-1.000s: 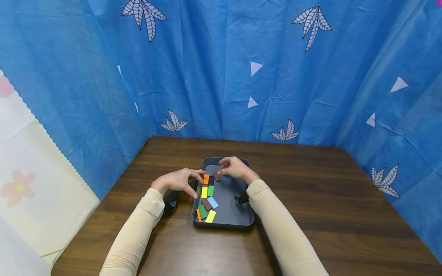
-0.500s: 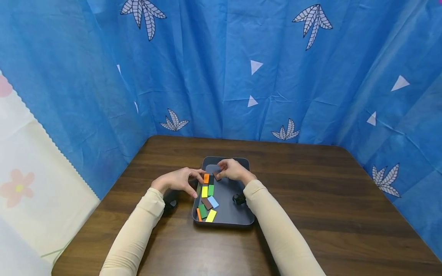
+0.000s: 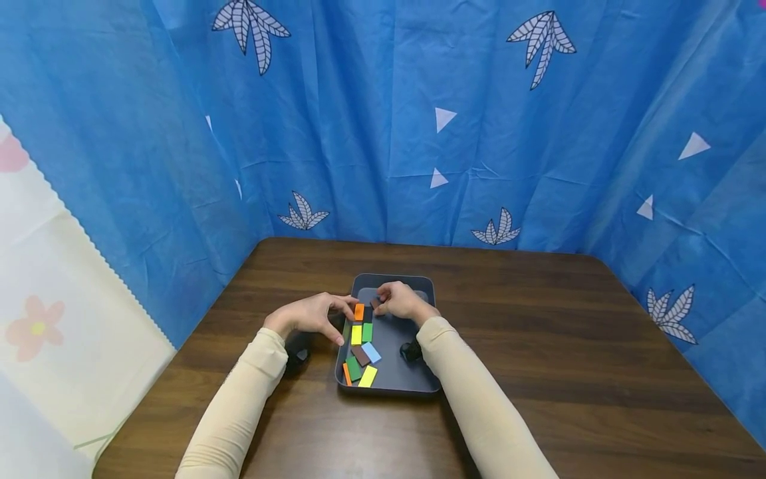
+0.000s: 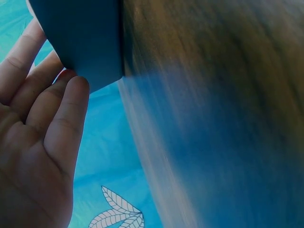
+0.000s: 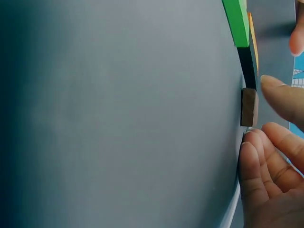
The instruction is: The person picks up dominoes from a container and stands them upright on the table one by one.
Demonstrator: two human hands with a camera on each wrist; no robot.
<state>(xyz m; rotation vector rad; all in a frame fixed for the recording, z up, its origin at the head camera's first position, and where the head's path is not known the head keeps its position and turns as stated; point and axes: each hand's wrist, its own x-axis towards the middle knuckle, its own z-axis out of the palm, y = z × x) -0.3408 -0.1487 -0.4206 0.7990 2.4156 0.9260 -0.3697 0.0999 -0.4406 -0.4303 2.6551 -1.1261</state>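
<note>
At the tray's far end, my right hand (image 3: 405, 303) pinches a small brown block (image 5: 249, 107) between thumb and fingertips. The right wrist view shows the fingers at one end of this block and the thumb at the other. Beside it are a black block (image 3: 368, 315) and an orange block (image 3: 359, 312). My left hand (image 3: 311, 314) is at the left rim of the dark grey tray (image 3: 391, 387), thumb and fingers spread apart. Its index finger reaches beside the orange block. In the left wrist view, its fingertips come up against the tray's outer wall (image 4: 90, 42).
Yellow (image 3: 356, 334) and green (image 3: 368, 332) blocks lie along the tray's left side. Nearer are another brown block (image 3: 361, 355), a light blue one (image 3: 371, 352) and several more at the front left corner. A blue curtain (image 3: 413, 133) hangs behind the wooden table (image 3: 556, 346).
My right hand has moved down and slightly left onto the brown block, closing its fingers around it. The left hand has stayed in place at the tray's rim.
</note>
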